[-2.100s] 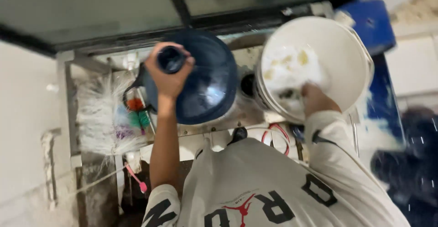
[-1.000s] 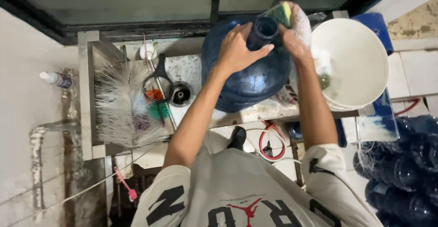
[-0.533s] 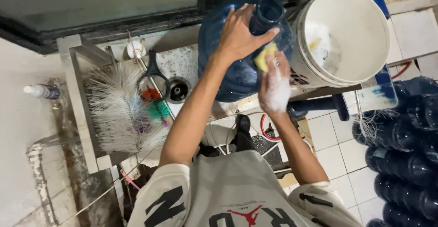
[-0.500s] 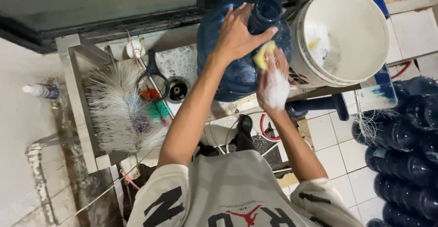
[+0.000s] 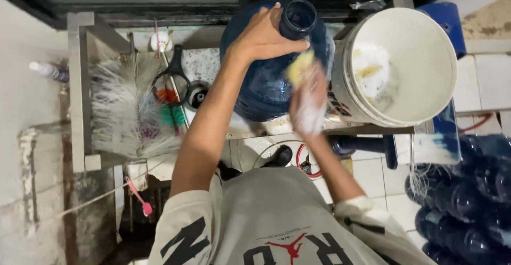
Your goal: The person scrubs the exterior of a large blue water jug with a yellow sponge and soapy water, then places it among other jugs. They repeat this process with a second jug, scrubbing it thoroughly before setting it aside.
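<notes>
At far left, a small bottle (image 5: 49, 70) lies by the wall, well apart from the work. Next to it stands a metal frame (image 5: 78, 89) with a big white bristle brush (image 5: 126, 110) lying across it, and smaller orange and green brushes (image 5: 171, 108) poke out beside the bristles. A pink toothbrush (image 5: 139, 197) hangs lower down, near the person's left shoulder.

Further right, the left hand (image 5: 263, 33) rests on the shoulder of the blue jug (image 5: 271, 68), its fingers (image 5: 274, 14) spread and curled round the base of the neck, steadying it rather than clenching. The jug stands on the tabletop (image 5: 255, 127), tilted a little, its open mouth turned up towards the camera.

Just right of the neck, the right hand (image 5: 308, 102), white with suds, presses a yellow sponge (image 5: 299, 68) against the jug's side. Its fingers are closed on the sponge, though foam and blur hide how they lie.

Touching the jug on the right is a white bucket (image 5: 426, 46) with suds and a scrap of yellow in the bottom. At far right, low down, more blue jugs (image 5: 468, 201) are stacked on the tiled floor (image 5: 396, 196).
</notes>
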